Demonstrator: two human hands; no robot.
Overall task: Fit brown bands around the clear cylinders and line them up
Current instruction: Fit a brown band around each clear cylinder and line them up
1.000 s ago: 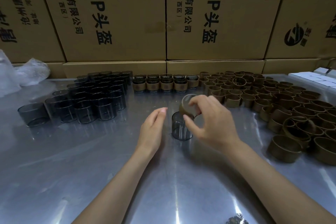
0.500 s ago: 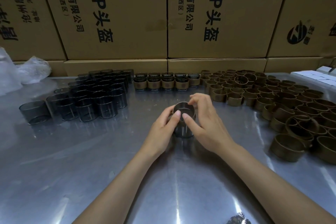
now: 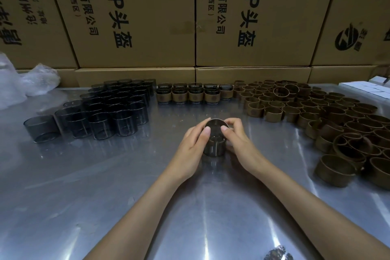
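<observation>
A clear smoky cylinder [image 3: 214, 147] stands on the steel table [image 3: 105, 186] at centre. A brown band [image 3: 216, 122] sits round its top rim. My left hand [image 3: 191, 150] and my right hand [image 3: 238, 143] grip it from both sides, thumbs on the band's near edge and fingers curled round the far side. Bare cylinders [image 3: 105, 112] are grouped at the left. A row of banded cylinders [image 3: 194, 95] stands at the back centre. Loose brown bands [image 3: 316, 116] cover the right side.
Cardboard boxes [image 3: 137, 17] form a wall along the table's back edge. Crumpled clear plastic [image 3: 25, 84] lies at the far left. White flat items [image 3: 373, 88] lie at the far right back.
My right hand brought the band down onto the cylinder's top. My left hand closed in from the left, and both hands now hold the band on the rim.
</observation>
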